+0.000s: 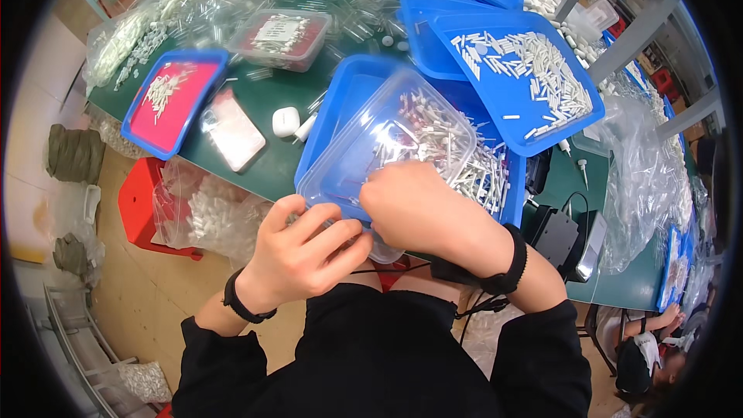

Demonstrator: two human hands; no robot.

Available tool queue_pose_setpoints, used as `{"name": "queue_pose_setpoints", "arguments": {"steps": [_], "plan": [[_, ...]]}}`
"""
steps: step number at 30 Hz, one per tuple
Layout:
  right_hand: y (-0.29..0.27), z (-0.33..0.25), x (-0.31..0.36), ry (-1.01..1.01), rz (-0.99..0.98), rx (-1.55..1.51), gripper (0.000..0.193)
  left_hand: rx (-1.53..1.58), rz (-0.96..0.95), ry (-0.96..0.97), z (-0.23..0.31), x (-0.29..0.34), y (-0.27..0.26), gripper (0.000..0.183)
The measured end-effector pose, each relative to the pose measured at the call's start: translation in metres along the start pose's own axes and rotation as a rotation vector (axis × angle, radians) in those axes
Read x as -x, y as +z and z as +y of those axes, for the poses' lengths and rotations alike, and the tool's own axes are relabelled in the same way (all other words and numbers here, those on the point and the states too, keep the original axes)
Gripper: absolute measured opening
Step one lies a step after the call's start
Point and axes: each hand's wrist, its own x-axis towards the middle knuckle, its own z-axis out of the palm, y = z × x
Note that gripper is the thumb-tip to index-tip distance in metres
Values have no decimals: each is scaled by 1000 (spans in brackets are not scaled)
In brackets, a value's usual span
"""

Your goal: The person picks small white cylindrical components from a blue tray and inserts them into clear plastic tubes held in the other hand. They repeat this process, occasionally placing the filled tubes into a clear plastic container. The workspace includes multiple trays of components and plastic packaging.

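A clear plastic box (333,174) leans in a deep blue tray (329,112) in front of me. Small white stick-like parts (422,135) show in and through the box, and more lie loose in the tray at its right. Over the box's near edge my right hand (418,205) is closed, its fingertips turned down and hidden. My left hand (309,251) is beside it at the near left corner, fingers curled. Something clear shows under the hands, but what either hand grips cannot be made out.
At right, a blue tray (573,50) holds many white tubes. To the left are a tray with a red lining (155,128), a lidded clear box (282,39), a flat clear case (232,131) and a white earphone case (285,121). Clear tubes (340,0) are heaped behind; a person (646,356) sits at far right.
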Motion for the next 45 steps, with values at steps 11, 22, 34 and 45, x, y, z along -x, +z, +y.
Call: {"name": "queue_pose_setpoints", "arguments": {"steps": [11,22,34,45], "plan": [[-48,45,18,-136,442,-445,14,49,10,-162,-28,8,-20,20],[-88,94,6,175,696,154,25,-173,118,-526,-84,47,-30,16],[-27,69,-230,122,486,599,17,-323,275,-767,-91,49,-31,13],[-93,85,-171,40,664,280,14,-363,218,-681,-155,7,10,8]]}}
